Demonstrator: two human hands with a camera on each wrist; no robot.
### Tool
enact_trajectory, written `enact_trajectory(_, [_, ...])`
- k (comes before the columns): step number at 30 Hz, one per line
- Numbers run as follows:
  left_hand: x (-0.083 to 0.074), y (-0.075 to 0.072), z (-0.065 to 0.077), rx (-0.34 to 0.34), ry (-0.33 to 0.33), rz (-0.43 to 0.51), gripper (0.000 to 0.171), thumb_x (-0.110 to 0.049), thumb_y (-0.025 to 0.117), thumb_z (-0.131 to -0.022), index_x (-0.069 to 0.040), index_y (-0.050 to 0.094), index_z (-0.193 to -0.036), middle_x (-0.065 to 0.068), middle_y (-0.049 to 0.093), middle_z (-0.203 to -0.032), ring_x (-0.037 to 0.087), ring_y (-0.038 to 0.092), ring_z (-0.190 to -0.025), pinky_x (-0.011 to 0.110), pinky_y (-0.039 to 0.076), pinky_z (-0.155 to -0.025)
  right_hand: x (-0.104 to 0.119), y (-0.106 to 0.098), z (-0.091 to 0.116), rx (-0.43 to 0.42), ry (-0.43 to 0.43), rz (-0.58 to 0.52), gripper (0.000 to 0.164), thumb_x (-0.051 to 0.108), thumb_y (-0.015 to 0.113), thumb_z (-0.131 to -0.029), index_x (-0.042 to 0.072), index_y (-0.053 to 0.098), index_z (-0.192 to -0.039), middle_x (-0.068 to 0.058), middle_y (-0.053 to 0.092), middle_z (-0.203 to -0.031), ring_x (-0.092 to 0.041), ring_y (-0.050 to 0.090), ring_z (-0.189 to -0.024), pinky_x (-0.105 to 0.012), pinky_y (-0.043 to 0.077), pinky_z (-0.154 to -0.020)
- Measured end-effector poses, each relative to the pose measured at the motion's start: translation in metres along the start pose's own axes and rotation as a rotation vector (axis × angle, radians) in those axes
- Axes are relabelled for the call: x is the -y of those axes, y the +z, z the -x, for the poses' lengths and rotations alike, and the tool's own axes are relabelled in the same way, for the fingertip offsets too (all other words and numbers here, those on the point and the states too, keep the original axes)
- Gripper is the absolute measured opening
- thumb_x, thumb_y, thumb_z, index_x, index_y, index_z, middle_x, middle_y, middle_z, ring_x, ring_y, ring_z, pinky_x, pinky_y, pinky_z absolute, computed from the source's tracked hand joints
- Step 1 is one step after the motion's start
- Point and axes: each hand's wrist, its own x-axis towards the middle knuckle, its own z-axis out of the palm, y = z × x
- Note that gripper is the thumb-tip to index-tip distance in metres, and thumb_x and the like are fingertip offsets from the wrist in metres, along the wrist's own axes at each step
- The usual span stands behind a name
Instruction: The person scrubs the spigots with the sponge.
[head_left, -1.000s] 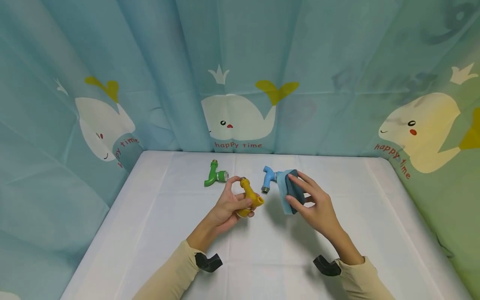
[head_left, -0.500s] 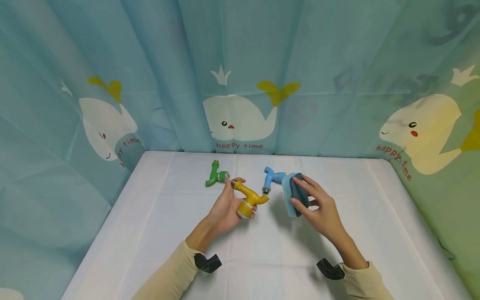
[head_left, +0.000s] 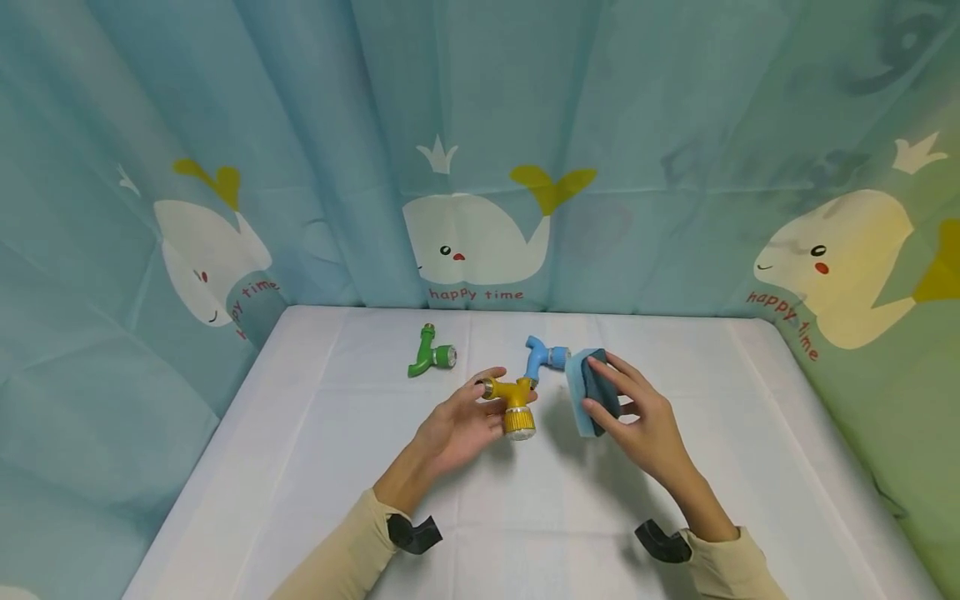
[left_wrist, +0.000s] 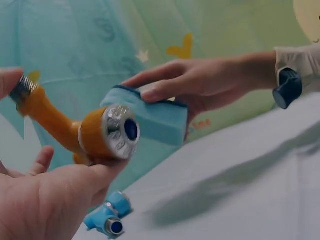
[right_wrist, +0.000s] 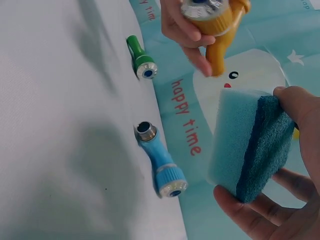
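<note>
Curtains (head_left: 660, 92) printed with whales hang behind a white table (head_left: 322, 500). Above it, the left hand (head_left: 459, 432) grips a yellow tap (head_left: 517, 400), a finger and thumb at its threaded end. Apart from it, the right hand (head_left: 637, 418) pinches a two-tone blue sponge (head_left: 592, 393). Beyond, a green tap (head_left: 432, 355) and a blue tap (head_left: 538, 358) lie on the table.

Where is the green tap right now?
In the head view, the green tap lies near the far edge of the white table, left of the blue tap and beyond the left hand.
</note>
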Motion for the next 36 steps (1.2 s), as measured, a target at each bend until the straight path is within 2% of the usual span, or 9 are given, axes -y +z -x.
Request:
enact_trajectory(4, [0.001,-0.001,0.000,0.053,0.020,-0.009,0.096,-0.019,0.077,-0.091,-0.015,0.016,-0.164,0.024,0.012,-0.166,0.039,0.013,-0.155,0.046,0.016,-0.126,-0.001,0.000,0.001,-0.004,-0.003,-0.011,0.064,0.002,0.084,-0.083,0.016,0.064,-0.141,-0.015,0.054,-0.149,-0.033,0.063,-0.116,-0.019,0.057,-0.069])
enact_trajectory(7, [0.002,-0.003,-0.002,0.050,0.036,-0.062,0.109,-0.011,0.083,-0.084,-0.013,0.010,-0.166,0.018,0.008,-0.169,0.033,0.008,-0.155,0.045,0.014,-0.125,0.000,0.001,0.000,-0.001,-0.013,-0.016,0.064,0.001,0.084,-0.083,0.016,0.064,-0.142,-0.015,0.054,-0.150,-0.033,0.063,-0.116,-0.019,0.057,-0.069])
enact_trajectory(13, [0.002,-0.002,-0.001,-0.026,0.108,-0.367,0.097,0.000,0.073,-0.084,-0.015,0.020,-0.163,0.017,0.019,-0.165,0.030,0.041,-0.135,0.031,0.047,-0.104,0.012,0.010,-0.004,0.049,-0.017,-0.057,0.062,0.004,0.083,-0.085,0.017,0.063,-0.142,-0.014,0.054,-0.150,-0.033,0.064,-0.117,-0.030,0.060,-0.068])
enact_trajectory(16, [0.000,0.000,0.000,-0.026,0.128,-0.518,0.097,-0.005,0.080,-0.085,-0.020,0.025,-0.163,0.015,0.024,-0.164,0.032,0.053,-0.128,0.027,0.054,-0.092,0.031,0.020,-0.009,0.122,-0.070,-0.114,0.061,0.006,0.082,-0.086,0.018,0.062,-0.144,-0.013,0.053,-0.151,-0.032,0.065,-0.117,-0.032,0.061,-0.069])
enact_trajectory(19, [-0.003,0.003,0.001,-0.010,0.148,-0.596,0.102,-0.007,0.086,-0.081,-0.022,0.026,-0.163,0.014,0.029,-0.161,0.033,0.057,-0.126,0.030,0.057,-0.089,0.046,0.027,-0.015,0.186,-0.149,-0.124,0.060,0.011,0.082,-0.087,0.018,0.062,-0.144,-0.013,0.052,-0.151,-0.033,0.064,-0.120,-0.038,0.062,-0.075])
enact_trajectory(24, [-0.005,0.005,0.003,0.009,0.162,-0.612,0.103,0.001,0.084,-0.080,-0.022,0.027,-0.162,0.017,0.042,-0.147,0.030,0.056,-0.125,0.031,0.057,-0.089,0.049,0.028,-0.022,0.193,-0.188,-0.013,0.059,0.016,0.084,-0.086,0.022,0.064,-0.141,-0.014,0.052,-0.151,-0.039,0.058,-0.129,-0.049,0.061,-0.081])
enact_trajectory(30, [-0.005,0.005,0.002,0.068,0.200,-0.610,0.107,0.008,0.083,-0.079,-0.021,0.024,-0.164,0.013,0.048,-0.140,0.025,0.057,-0.123,0.033,0.055,-0.094,0.048,0.023,-0.026,0.254,-0.204,-0.033,0.059,0.021,0.084,-0.088,0.024,0.064,-0.143,-0.009,0.049,-0.155,-0.037,0.055,-0.134,-0.044,0.060,-0.083])
enact_trajectory(33, [-0.005,0.005,0.001,0.093,0.207,-0.606,0.109,0.009,0.084,-0.077,-0.021,0.025,-0.163,0.013,0.047,-0.141,0.026,0.056,-0.124,0.034,0.055,-0.097,0.046,0.020,-0.028,0.218,-0.241,0.070,0.059,0.022,0.086,-0.085,0.025,0.066,-0.140,-0.010,0.051,-0.153,-0.035,0.058,-0.128,-0.042,0.060,-0.078])
enact_trajectory(36, [-0.005,0.005,0.000,0.087,0.211,-0.631,0.108,0.009,0.084,-0.077,-0.023,0.026,-0.163,0.013,0.047,-0.142,0.026,0.056,-0.125,0.035,0.054,-0.099,0.047,0.019,-0.031,0.199,-0.246,0.040,0.060,0.018,0.087,-0.083,0.024,0.066,-0.140,-0.009,0.052,-0.152,-0.034,0.058,-0.129,-0.044,0.060,-0.079])
